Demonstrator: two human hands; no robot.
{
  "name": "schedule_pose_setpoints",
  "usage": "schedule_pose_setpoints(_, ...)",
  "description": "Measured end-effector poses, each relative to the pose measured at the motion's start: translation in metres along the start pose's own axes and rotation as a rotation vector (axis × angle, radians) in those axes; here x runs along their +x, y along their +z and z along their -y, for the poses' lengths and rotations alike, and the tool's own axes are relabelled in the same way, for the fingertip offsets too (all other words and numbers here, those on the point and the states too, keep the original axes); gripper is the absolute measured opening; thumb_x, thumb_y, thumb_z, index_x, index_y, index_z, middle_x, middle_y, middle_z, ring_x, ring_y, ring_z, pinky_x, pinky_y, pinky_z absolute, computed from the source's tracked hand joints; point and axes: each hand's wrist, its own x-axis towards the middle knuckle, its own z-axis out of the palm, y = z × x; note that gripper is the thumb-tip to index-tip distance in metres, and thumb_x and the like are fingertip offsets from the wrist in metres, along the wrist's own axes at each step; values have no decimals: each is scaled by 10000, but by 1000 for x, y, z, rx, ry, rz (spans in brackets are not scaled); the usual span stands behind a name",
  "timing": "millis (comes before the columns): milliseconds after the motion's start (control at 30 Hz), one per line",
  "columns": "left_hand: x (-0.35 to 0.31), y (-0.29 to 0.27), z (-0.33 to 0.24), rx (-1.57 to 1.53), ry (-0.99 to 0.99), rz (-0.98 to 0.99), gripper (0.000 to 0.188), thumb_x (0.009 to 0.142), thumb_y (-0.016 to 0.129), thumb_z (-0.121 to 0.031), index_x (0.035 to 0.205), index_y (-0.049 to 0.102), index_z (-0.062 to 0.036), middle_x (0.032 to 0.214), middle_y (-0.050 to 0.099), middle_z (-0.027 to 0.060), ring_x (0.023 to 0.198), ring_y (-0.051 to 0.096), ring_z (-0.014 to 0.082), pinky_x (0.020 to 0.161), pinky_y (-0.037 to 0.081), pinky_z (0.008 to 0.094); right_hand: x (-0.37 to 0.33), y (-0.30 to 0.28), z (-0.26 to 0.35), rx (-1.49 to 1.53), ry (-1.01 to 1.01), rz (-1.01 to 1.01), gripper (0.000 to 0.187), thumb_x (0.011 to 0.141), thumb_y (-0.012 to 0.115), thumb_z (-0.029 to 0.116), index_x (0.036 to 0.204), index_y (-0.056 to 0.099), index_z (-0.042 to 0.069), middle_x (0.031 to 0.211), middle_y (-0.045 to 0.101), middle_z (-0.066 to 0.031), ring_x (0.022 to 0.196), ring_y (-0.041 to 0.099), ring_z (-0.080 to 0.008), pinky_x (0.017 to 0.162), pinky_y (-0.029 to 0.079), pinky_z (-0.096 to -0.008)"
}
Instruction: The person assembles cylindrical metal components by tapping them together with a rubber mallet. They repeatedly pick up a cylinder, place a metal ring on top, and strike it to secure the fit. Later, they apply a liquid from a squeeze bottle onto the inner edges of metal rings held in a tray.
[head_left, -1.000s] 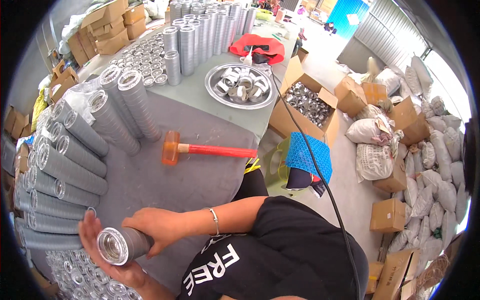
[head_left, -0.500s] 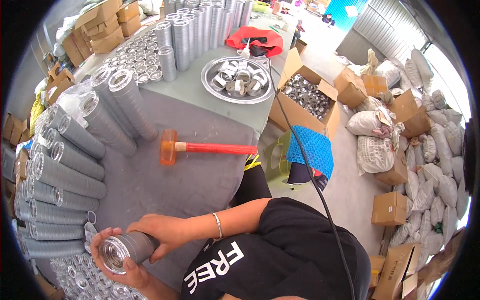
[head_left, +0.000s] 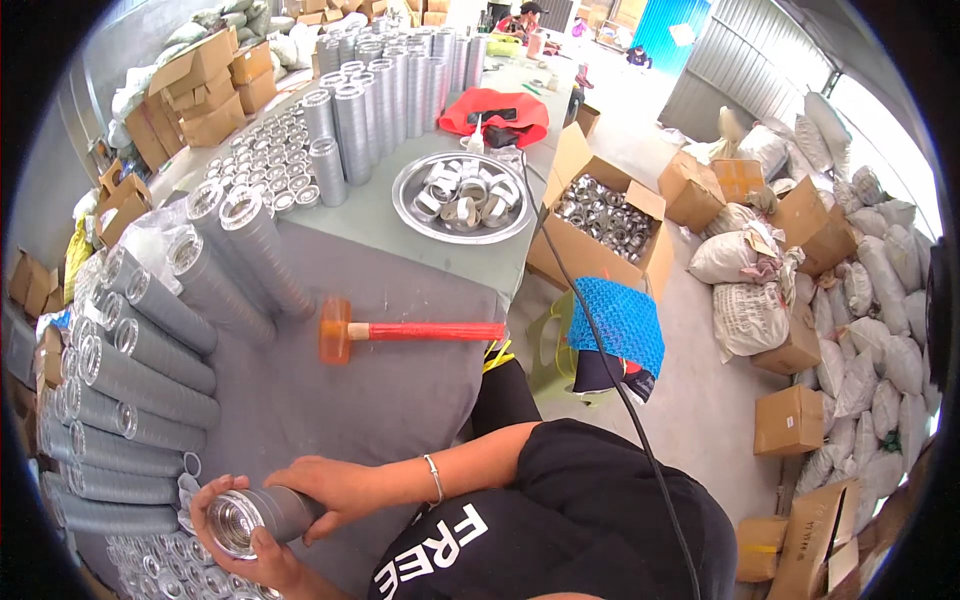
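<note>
Between my two hands is a short grey ribbed metal tube (head_left: 283,508), tilted so that its shiny round end cap (head_left: 236,524) faces up and left. My left hand (head_left: 272,562) curls around the capped end, its thumb on the near side of the rim. My right hand (head_left: 325,490), below a bracelet, is wrapped around the other end of the tube, which it partly hides. On the grey cloth (head_left: 390,390) beyond my hands lies a mallet (head_left: 420,331) with an orange head and a red handle. Many shiny round caps (head_left: 165,562) lie beside my left hand.
Long grey ribbed tubes (head_left: 150,370) are piled along the left. Farther back are upright tubes (head_left: 352,130), a metal tray (head_left: 405,222) of rings and an open carton (head_left: 570,258) of metal parts. A black cable (head_left: 615,360) hangs past my right side. White sacks (head_left: 750,315) fill the right.
My view has tilted up slightly, so the tray and mallet sit lower in the picture. More of a person at the far end shows. Both hands keep their hold on the tube.
</note>
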Motion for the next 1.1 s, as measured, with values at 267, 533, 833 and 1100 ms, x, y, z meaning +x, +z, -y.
schedule_pose_setpoints(267,1,-5,3,-26,16,77,732,843,694,-461,1335,495,42,1191,569,157,1042,572,277,928,482,434,-4,2,-5,-14,-41,-22,868,679,872,339,1384,460,45,1254,602,-161,1120,569,-365,993,411,-453)
schedule_pose_setpoints(533,0,-6,2,-43,29,94,722,864,684,-469,1343,490,35,1197,567,154,1047,571,275,941,473,436,-4,1,2,4,-36,-19,899,668,886,353,1382,453,20,1226,612,-200,1125,573,-405,970,432,-467)
schedule_pose_setpoints(833,-1,-10,10,-56,27,98,741,860,686,-451,1370,468,39,1227,555,168,1073,560,288,954,470,438,-2,0,1,27,-49,-34,880,660,887,338,1365,461,25,1202,617,-193,1113,569,-406,968,422,-461)
schedule_pose_setpoints(1100,-1,-11,7,-29,41,83,742,855,695,-460,1358,480,42,1203,569,168,1045,574,284,935,475,433,-3,3,1,46,-46,-36,892,661,892,315,1386,460,27,1254,602,-188,1162,559,-391,1013,406,-460)
